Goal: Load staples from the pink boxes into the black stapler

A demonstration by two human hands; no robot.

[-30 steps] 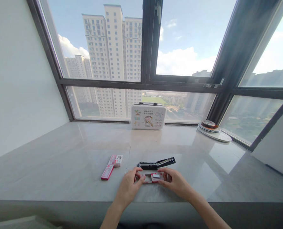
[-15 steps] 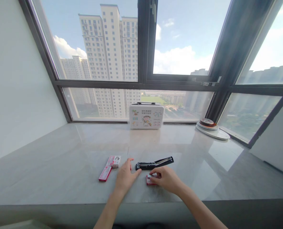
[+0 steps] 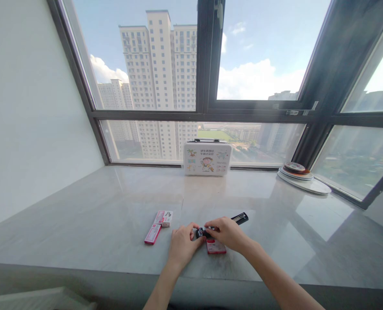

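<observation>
A black stapler (image 3: 240, 218) lies opened out on the sill, its far arm tilted up to the right. The thumb and fingers of my left hand (image 3: 184, 242) close around its left end. My right hand (image 3: 227, 232) is over the stapler's middle, fingertips pinched together at its channel; whatever they hold is too small or hidden to make out. Just below the right fingers a red and white staple box (image 3: 216, 246) lies flat, its upper edge partly covered. Left of my hands, a long pink and white box (image 3: 153, 234) touches a second small box (image 3: 164, 218) with a stapler picture.
A white case (image 3: 207, 159) with cartoon prints stands upright against the window. At the right corner sits a stack of round plates or lids (image 3: 303, 183). The marble sill (image 3: 114, 241) ends in a front edge close to my forearms.
My right hand has left the staple box and moved up onto the stapler. My left hand has closed on the stapler's left end. The view has shifted slightly left.
</observation>
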